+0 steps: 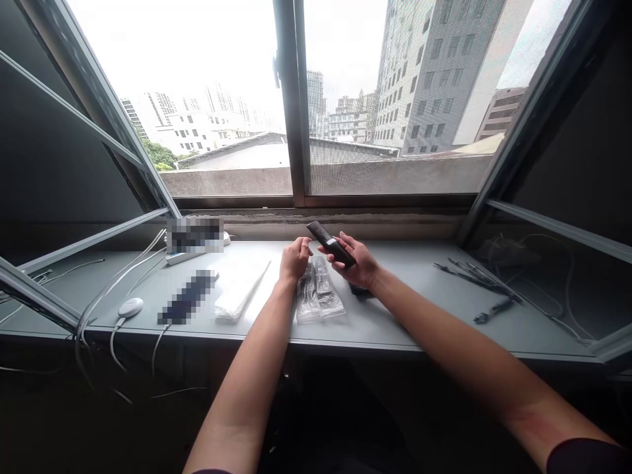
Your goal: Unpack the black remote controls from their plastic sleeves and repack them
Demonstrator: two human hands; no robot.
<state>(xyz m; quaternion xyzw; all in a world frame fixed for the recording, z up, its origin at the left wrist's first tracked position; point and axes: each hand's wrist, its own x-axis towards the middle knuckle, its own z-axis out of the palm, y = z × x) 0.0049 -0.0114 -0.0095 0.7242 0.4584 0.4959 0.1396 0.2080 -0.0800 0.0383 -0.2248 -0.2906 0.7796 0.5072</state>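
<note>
My right hand (356, 261) is closed around a slim black remote-like device (330, 243), holding it tilted above the grey window ledge (405, 309). My left hand (295, 259) hovers just left of it with fingers curled in a pinch near the device's upper end; whether it holds anything is too small to tell. Beneath both hands lie two clear plastic bags (318, 294) with dark items inside. A small dark object (359, 290) sits on the ledge under my right wrist.
A stack of flat white bags (240, 289) lies left of the clear ones. Further left are a blurred dark item (186, 298), a white round puck with cable (130, 307), a blurred box (194, 236) and white cables. Black cable ties (476, 275) lie at right. Window frames open inward on both sides.
</note>
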